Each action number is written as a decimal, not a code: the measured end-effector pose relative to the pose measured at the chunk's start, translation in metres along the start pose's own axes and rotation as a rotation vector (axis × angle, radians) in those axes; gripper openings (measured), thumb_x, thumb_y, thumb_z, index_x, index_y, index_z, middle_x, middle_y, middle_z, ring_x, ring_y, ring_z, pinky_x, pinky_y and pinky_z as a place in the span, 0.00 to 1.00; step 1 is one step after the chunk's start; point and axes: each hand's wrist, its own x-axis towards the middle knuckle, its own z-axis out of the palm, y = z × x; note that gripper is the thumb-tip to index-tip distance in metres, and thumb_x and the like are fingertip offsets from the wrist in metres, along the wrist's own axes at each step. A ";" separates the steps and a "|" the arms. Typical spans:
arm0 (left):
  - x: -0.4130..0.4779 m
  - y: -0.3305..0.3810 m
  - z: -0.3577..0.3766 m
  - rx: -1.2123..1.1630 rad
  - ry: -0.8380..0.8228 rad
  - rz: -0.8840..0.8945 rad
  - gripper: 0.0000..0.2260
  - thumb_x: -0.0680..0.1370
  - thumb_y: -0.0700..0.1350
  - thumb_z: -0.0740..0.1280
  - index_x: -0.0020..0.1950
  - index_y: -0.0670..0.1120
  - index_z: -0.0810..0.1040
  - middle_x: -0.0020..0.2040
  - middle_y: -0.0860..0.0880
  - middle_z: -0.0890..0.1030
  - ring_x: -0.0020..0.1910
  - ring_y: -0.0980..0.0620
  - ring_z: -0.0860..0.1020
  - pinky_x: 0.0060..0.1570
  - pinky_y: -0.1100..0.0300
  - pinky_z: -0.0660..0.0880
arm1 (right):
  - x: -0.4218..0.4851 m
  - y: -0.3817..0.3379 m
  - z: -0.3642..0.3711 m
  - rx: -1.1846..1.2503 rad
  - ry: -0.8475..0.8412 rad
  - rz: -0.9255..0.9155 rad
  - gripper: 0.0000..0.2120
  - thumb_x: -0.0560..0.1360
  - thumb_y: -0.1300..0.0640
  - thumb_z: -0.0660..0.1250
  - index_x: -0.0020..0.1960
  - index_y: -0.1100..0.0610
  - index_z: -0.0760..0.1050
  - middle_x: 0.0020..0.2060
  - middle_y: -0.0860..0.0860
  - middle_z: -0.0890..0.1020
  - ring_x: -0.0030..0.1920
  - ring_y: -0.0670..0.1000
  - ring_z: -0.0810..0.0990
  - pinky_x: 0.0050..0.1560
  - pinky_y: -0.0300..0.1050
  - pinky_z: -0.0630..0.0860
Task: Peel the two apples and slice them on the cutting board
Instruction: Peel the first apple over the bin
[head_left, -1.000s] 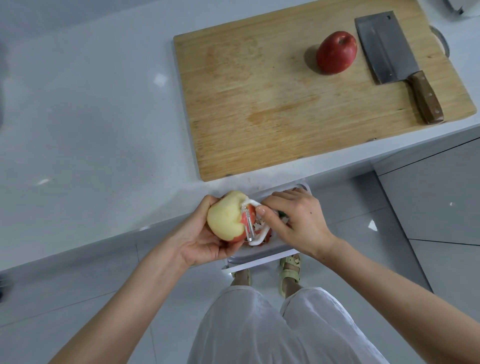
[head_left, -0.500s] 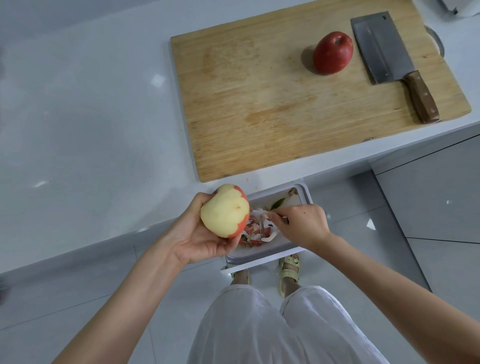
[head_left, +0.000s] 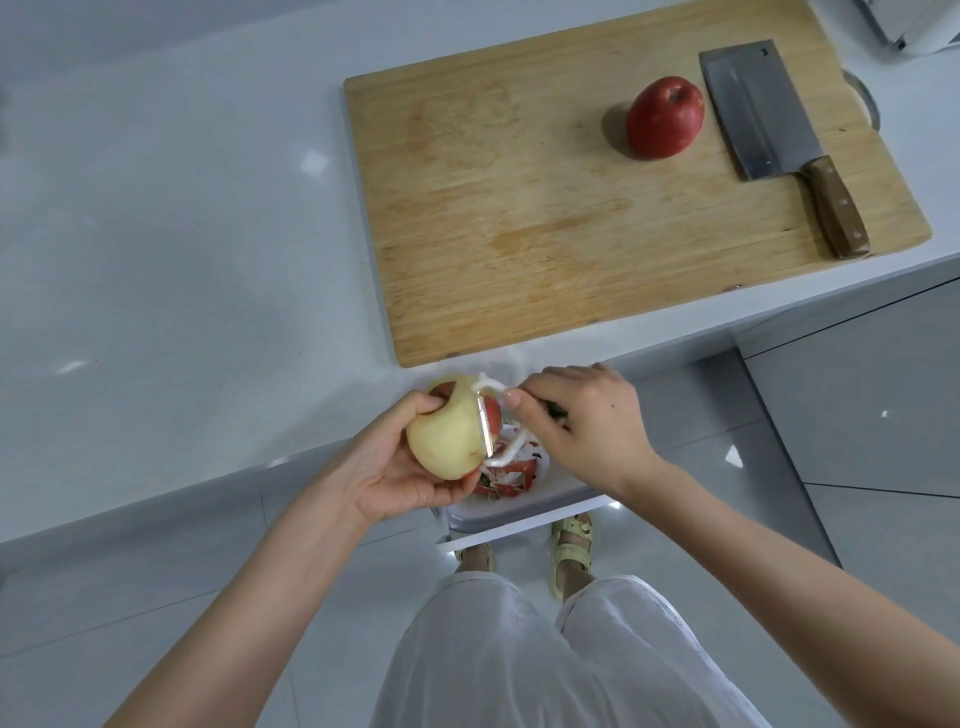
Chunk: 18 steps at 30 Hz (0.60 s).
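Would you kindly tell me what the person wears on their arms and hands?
Nothing visible: both forearms are bare to the frame's edge, no sleeves showing. The left hand and right hand carry no gloves, rings, watch or bracelet.

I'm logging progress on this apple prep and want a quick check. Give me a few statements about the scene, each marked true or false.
1. The left hand holds a partly peeled apple. True.
2. A whole red apple rests on the cutting board beside the cleaver. True.
3. The cleaver is being held. False: it lies on the board; the right hand holds a white peeler against the apple.
4. Apple slices lie on the board. False: nothing is sliced yet.
5. Red peels lie in the white bin under the hands. True.
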 end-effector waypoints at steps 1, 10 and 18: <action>0.000 -0.001 0.001 0.008 0.006 0.004 0.17 0.65 0.45 0.69 0.52 0.43 0.77 0.44 0.40 0.81 0.41 0.43 0.78 0.38 0.51 0.78 | 0.003 0.000 0.002 -0.044 0.040 -0.060 0.24 0.79 0.42 0.55 0.30 0.53 0.74 0.22 0.45 0.68 0.24 0.48 0.68 0.29 0.41 0.64; -0.003 -0.004 -0.002 0.125 0.024 0.044 0.15 0.63 0.48 0.68 0.48 0.44 0.77 0.37 0.41 0.81 0.35 0.46 0.77 0.32 0.57 0.76 | 0.005 0.008 0.006 -0.048 0.110 -0.217 0.21 0.79 0.45 0.58 0.33 0.53 0.78 0.23 0.46 0.72 0.25 0.49 0.69 0.29 0.43 0.63; -0.003 -0.007 -0.001 0.216 0.011 -0.009 0.17 0.64 0.50 0.66 0.48 0.43 0.76 0.34 0.40 0.80 0.29 0.46 0.78 0.26 0.59 0.76 | -0.005 0.014 0.012 0.077 0.084 -0.184 0.25 0.81 0.44 0.53 0.32 0.54 0.75 0.26 0.40 0.65 0.29 0.42 0.63 0.31 0.38 0.59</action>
